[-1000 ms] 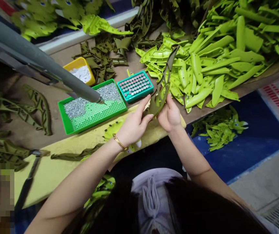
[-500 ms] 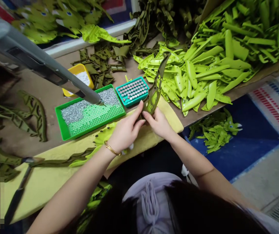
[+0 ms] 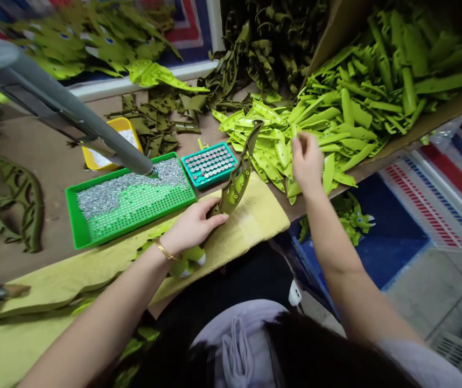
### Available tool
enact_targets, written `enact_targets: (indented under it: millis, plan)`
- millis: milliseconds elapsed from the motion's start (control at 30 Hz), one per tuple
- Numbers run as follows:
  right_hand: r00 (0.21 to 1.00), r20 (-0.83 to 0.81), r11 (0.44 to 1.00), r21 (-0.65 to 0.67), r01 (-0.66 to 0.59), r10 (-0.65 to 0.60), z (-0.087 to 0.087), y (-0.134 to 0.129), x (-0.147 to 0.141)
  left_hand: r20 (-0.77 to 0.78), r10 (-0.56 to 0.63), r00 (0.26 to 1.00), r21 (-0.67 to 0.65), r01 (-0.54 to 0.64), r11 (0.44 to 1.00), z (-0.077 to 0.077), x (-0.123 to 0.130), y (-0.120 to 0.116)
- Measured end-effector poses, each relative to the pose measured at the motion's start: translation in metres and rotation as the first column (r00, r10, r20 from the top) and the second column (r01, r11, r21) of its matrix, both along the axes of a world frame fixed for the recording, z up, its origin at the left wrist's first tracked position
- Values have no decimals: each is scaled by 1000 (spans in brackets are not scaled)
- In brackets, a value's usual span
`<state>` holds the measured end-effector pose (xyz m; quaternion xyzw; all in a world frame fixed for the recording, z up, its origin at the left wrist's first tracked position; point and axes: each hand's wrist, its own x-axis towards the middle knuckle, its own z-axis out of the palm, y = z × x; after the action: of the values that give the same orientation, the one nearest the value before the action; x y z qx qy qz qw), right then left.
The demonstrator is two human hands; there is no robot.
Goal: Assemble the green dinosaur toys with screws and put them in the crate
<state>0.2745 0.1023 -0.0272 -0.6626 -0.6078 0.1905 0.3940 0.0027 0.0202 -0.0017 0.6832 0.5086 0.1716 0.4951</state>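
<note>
Centrally, in the head view, the left hand is gripping the near end of a curved olive part, its thumb and fingers pinching it from either side. The olive part is slanting up and away over the yellow pad, its pointed tip reaching in front of the heap of lime pieces. At right, the right hand is hovering over or touching that heap, its thumb and fingertips drawing together; whether they are pinching a lime piece is unclear. Left of the olive part, a teal tray is holding rows of small round pieces, and a green tray beside it is containing loose metal pins. A grey tool is extending diagonally over the green tray. Behind, a yellow container is holding white pieces. A gold bracelet is encircling the left wrist.
</note>
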Motion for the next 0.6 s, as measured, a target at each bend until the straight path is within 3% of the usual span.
enact_targets:
  millis: [67,133,200,267,333,400,433,500,533,567,600]
  plan:
    - [907,351,972,42,232,-232,3,33,26,-59,-45,997,-3,45,999,-3,-1,0]
    - [777,561,946,35,322,-285,2,54,41,-125,-98,987,-13,97,995,-5,-5,-2]
    - [733,613,939,45,341,-296,4,61,46,-188,-134,973,-34,130,991,-7,-11,-4]
    - [758,560,938,116,328,-334,12,56,43,-221,-138,965,-63,127,990,-11,-19,-5]
    - [847,465,963,199,184,-257,24,41,33,-178,-121,977,-131,98,986,-15,-27,-5]
    - [904,419,955,224,-195,87,33,21,14,-65,-73,995,-233,56,971,-21,-32,-4]
    - [842,430,877,195,-438,325,34,9,2,-15,-27,1000,-278,22,960,-24,-34,-4]
    - [566,475,608,80,-790,674,30,-12,-23,45,86,995,-355,-65,933,-30,-35,-3]
    - [427,500,486,15,-874,753,24,-21,-35,66,143,987,-382,-108,918,-32,-35,-3]
    - [327,523,403,-36,-914,787,18,-28,-45,89,193,977,-403,-142,904,-34,-34,-3]
    - [267,541,358,-68,-931,797,10,-32,-54,114,228,967,-413,-162,896,-35,-33,-3]
